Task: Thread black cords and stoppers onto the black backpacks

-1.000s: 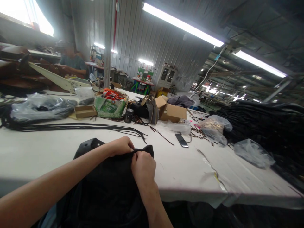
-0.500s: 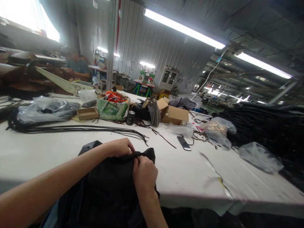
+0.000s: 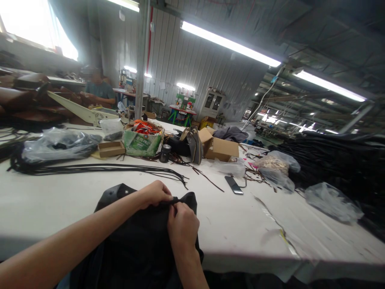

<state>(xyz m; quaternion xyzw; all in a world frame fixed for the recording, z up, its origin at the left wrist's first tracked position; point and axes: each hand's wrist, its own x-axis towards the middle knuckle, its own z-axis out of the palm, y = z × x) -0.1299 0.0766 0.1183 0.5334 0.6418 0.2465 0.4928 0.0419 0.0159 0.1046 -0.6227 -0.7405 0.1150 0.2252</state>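
A black bag (image 3: pixel 135 245) of smooth material stands at the table's near edge, right in front of me. My left hand (image 3: pixel 158 193) reaches across it and pinches its top edge between thumb and fingers. Close beside it, my right hand (image 3: pixel 184 218) is closed on the same edge, knuckles up. Between the hands the rim is bunched, and small details there are hidden by the fingers. A small shiny metal fitting shows on the bag's upper left flap.
Black cords (image 3: pixel 99 168) lie across the white table (image 3: pixel 228 224). Farther back are a green bag (image 3: pixel 142 143) of orange pieces, a dark can (image 3: pixel 165 153), a cardboard box (image 3: pixel 222 149), a phone (image 3: pixel 234 185) and plastic bags. Dark material (image 3: pixel 337 168) is piled right. A person (image 3: pixel 99 88) sits far left.
The view has tilted slightly, so the scene sits a little lower. Both hands keep hold of the bag's edge, with small shifts of the fingers.
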